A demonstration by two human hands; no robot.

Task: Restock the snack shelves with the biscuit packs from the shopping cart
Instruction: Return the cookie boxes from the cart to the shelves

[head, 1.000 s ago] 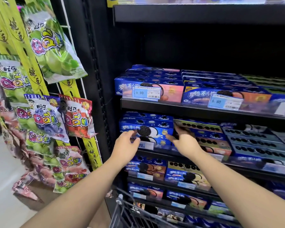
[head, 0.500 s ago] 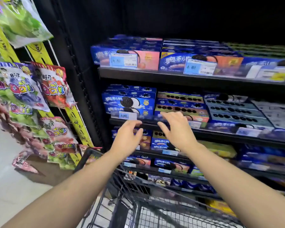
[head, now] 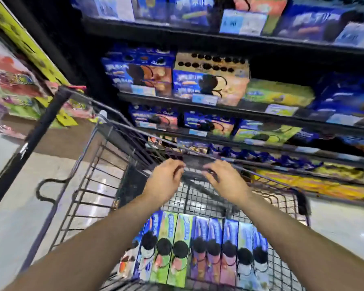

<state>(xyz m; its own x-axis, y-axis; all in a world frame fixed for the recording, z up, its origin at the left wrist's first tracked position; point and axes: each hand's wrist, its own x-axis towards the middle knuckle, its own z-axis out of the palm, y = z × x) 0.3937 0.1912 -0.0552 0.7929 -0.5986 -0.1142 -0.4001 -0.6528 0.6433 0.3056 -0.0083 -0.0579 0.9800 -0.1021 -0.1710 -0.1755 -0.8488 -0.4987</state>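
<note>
Nearest, a row of biscuit packs (head: 198,250) stands on edge, side by side, in the near end of the shopping cart (head: 88,164), their blue, green and purple faces turned up. Both bare forearms reach out over them. Further along, the left hand (head: 163,181) and the right hand (head: 225,181) hover above the bare wire floor at the cart's far end, near each other but apart, fingers loosely curled and spread, holding nothing. The view is blurred, so finer finger detail is hard to read. Beyond the cart's far rim stand the snack shelves (head: 219,111), tiers stocked with blue biscuit boxes (head: 139,74), with pale price tags (head: 204,99) along the shelf edges. Far left, bagged sweets (head: 11,80) hang beside a yellow strip.
</note>
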